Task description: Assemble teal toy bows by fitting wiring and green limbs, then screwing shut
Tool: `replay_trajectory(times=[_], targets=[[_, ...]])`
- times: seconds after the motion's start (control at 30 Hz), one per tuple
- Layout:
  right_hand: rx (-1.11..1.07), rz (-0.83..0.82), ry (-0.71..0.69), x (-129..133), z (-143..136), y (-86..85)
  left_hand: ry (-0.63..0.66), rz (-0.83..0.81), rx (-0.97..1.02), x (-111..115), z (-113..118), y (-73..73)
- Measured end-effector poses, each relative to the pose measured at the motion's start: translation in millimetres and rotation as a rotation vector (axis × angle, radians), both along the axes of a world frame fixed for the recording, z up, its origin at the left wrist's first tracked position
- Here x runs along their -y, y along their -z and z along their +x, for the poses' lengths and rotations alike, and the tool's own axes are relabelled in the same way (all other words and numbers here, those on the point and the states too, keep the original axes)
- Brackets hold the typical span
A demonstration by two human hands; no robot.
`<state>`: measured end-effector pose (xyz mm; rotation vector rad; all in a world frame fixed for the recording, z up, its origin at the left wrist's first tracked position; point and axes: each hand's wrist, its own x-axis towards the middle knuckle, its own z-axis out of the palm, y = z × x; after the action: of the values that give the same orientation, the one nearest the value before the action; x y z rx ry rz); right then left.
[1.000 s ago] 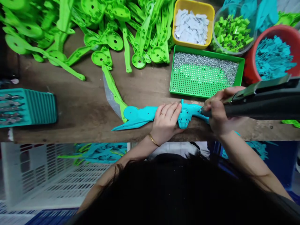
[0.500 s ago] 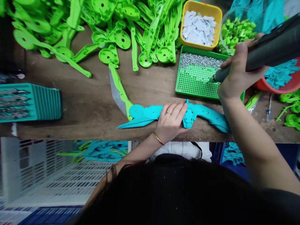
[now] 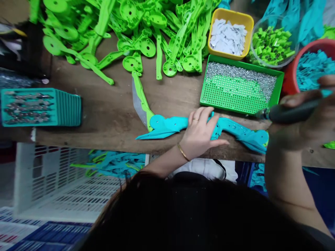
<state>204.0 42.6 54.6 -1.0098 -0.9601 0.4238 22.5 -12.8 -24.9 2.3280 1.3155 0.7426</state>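
My left hand lies over the middle of a long turquoise plastic part, fingers spread and thumb stretched out to the right. The part rests flat along the table's near edge, with a bright green blade-like piece angling up from its left end. In my right hand, blurred by motion, is a dark power screwdriver. Its tip points left, close to the near right corner of a green perforated tray and above the part's right end. Silver screws fill the tray's far side.
Green plastic pieces are heaped at the back. A yellow bin of white pieces, a clear tub and a red bucket stand behind the tray. Stacked turquoise trays sit left; a white crate is below the table.
My right hand and the screwdriver have moved from over the screw tray to the right and nearer me. My left hand's fingers have spread on the turquoise part. The view has shifted somewhat.
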Motion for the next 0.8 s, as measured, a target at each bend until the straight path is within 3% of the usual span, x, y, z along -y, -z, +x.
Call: replay_trajectory(times=[0.07,0.23,0.4,0.67,0.8], targets=[[0.196,0.146,0.015,18.9,5.5,7.2,-0.022,-0.023,-0.056,-7.6,13.5,-7.5],[0.177,0.172,0.005,37.9,12.7,28.9,-0.138,-0.127,-0.139,-16.9,35.7,-11.7],[0.278,0.088,0.01,46.6,19.3,32.8,-0.132,-0.233,-0.14,-19.0,33.3,-10.1],[0.401,0.141,-0.057,50.4,23.4,27.7,-0.127,-0.278,-0.105,-22.4,32.7,-8.3],[0.389,0.071,-0.116,53.8,26.8,38.8,-0.133,-0.279,-0.082,-22.3,32.5,-5.7]])
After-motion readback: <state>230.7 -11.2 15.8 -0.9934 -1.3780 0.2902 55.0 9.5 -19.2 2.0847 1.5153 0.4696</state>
